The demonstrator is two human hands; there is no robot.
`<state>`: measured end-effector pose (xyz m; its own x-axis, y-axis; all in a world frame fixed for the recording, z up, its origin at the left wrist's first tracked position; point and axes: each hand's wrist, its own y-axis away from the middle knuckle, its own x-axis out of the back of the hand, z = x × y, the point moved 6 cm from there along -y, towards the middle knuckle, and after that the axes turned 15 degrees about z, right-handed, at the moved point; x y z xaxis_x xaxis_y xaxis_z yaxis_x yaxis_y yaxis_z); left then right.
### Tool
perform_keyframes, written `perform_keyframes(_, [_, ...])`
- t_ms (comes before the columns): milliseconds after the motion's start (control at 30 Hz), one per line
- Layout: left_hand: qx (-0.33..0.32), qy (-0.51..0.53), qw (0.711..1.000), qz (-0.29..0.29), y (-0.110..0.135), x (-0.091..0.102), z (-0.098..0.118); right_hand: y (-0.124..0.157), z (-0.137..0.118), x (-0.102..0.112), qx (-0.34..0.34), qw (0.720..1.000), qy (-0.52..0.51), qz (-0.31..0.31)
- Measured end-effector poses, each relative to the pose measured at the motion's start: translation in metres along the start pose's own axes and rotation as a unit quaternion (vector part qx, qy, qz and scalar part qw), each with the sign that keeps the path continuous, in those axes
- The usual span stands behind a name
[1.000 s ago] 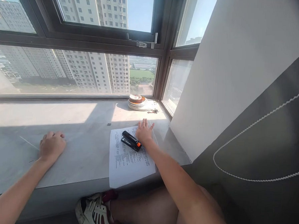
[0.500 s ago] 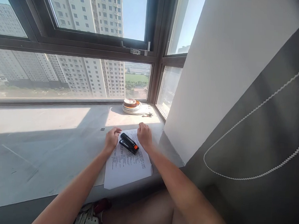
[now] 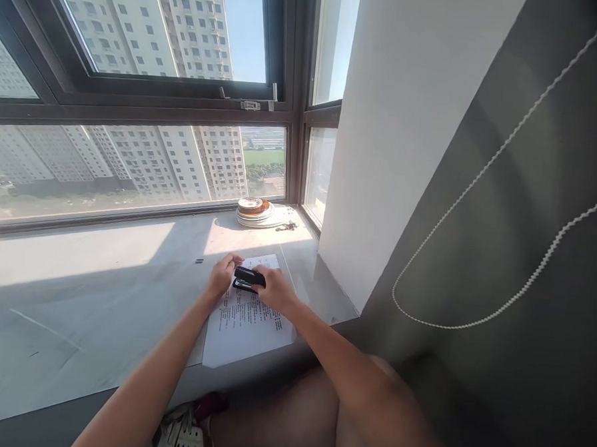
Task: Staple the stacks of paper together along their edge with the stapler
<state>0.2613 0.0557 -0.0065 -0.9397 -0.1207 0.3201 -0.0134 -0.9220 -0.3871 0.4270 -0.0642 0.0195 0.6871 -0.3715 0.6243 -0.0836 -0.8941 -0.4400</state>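
Observation:
My right hand is closed around the rear of a black stapler, whose front end points left. The stapler is over the upper part of some printed paper, and its jaws look slightly parted. The fingers of my left hand are curled at the paper's upper left edge, close to the stapler's front end. What lies under those fingers is partly hidden. The paper rests on a grey window sill, its lower edge at the sill's front edge.
A stack of plates stands by the window corner, with a small dark chain-like item beside it. Staple strips lie left of my left hand. A white beaded cord hangs at the right. Below the sill are my legs.
My right hand has come down from the paper's upper right edge and taken hold of the stapler, which is now turned more level. My left hand stays at the paper's edge.

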Motion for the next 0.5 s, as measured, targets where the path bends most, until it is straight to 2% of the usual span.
perform_keyframes(233, [0.027, 0.079, 0.995, -0.05, 0.005, -0.005, 0.009, -0.005, 0.021, 0.018, 0.003, 0.999, -0.034, -0.025])
perform_keyframes(400, [0.033, 0.075, 0.995, -0.064, 0.003, -0.008, 0.006, -0.009, 0.028, 0.015, -0.004, 0.998, -0.056, -0.034])
perform_keyframes(500, [0.034, 0.063, 0.995, -0.065, 0.0, -0.01, 0.0, -0.014, 0.027, 0.024, -0.008, 0.995, -0.094, -0.031])
